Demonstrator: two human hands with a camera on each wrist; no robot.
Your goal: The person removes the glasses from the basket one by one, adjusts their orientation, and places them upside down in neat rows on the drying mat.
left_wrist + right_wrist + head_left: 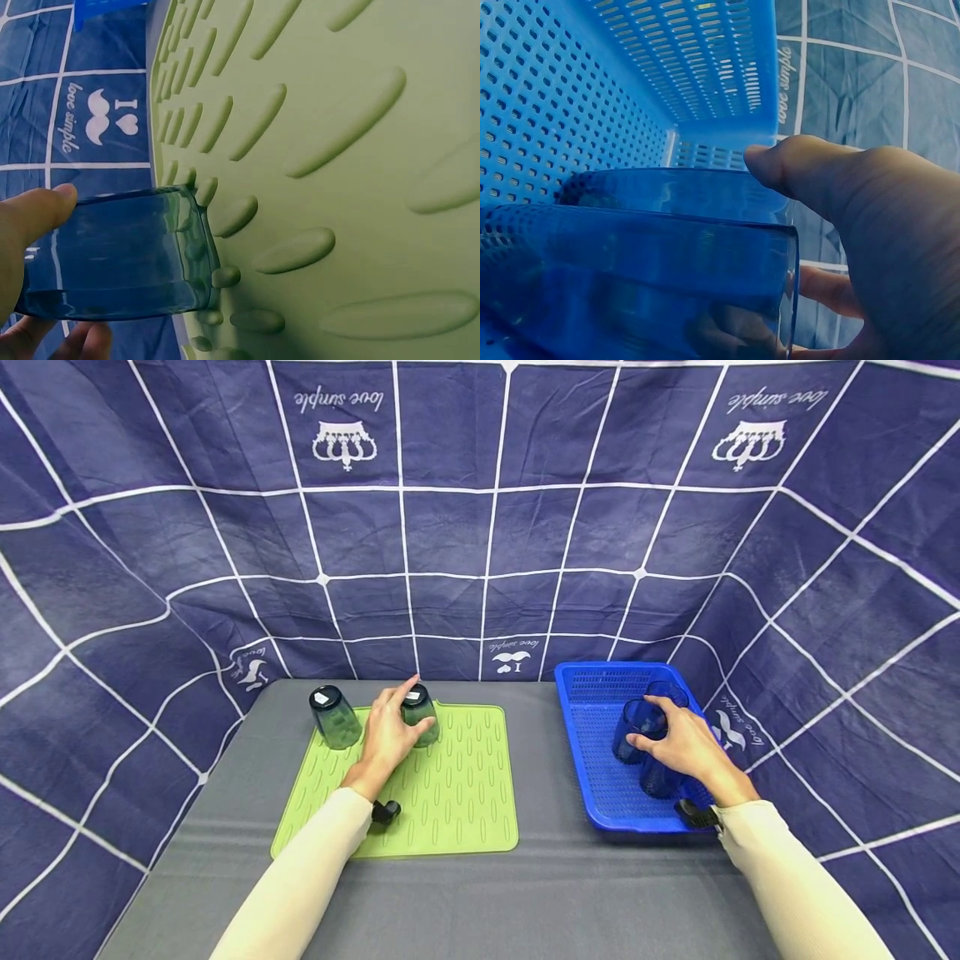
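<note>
Left hand: the left hand [390, 727] has its thumb on one side and fingers on the other, pinching the held glass [417, 712] close to its upturned base.
Right hand: the right hand [681, 739] has thumb and fingers parted about the rim of the middle glass [637, 718]; whether they press on it, the pictures do not tell.
Green mat: one studded mat [468, 802], lying towards the left of the grey table [540, 897]. Two glasses, both mouth down: the held glass near the mat's far edge, its rim on the studs, and the corner glass [340, 723] at the far left corner.
Blue basket: one perforated basket [597, 777], towards the table's right edge. Three glasses can be counted, mouths up, close together along its right side: the far glass [667, 690] nearest the far right corner, the middle glass, and the near glass [660, 779]; the hand may hide more.
Glass count: five in view.
Handling: probably stiff, fairly light, smooth enough to slip and easily chipped; best held around the side wall, thumb opposite fingers, with little force on the rim.
Backdrop: navy cloth [450, 531] with white grid lines.
</note>
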